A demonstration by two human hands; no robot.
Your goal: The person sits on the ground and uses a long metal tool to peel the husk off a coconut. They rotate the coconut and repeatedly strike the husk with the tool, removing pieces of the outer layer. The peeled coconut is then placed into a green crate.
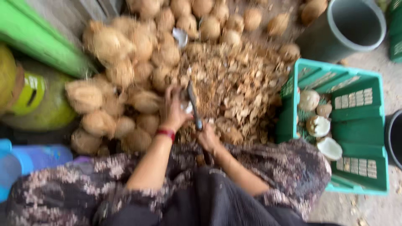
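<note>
An outdoor coconut-processing yard on bare ground. Husked coconuts [138, 62] lie heaped beside shell scraps [234, 88], with a green plastic crate [360, 167] and grey bucket [347, 29] nearby.

Pretty blurry shot, looking straight down. The left hand [173, 109] grips a coconut piece [186, 106] showing white flesh, and the right hand [208, 138] holds a dark-bladed knife [194, 104] whose blade rests against it. Just ahead is a heap of husk shavings [234, 90], with a pile of brown coconuts [125, 71] to the left and beyond. On the right — a teal plastic crate [356, 138] with a few peeled coconuts [318, 125] inside, and a grey bucket [347, 27] behind it.
</note>
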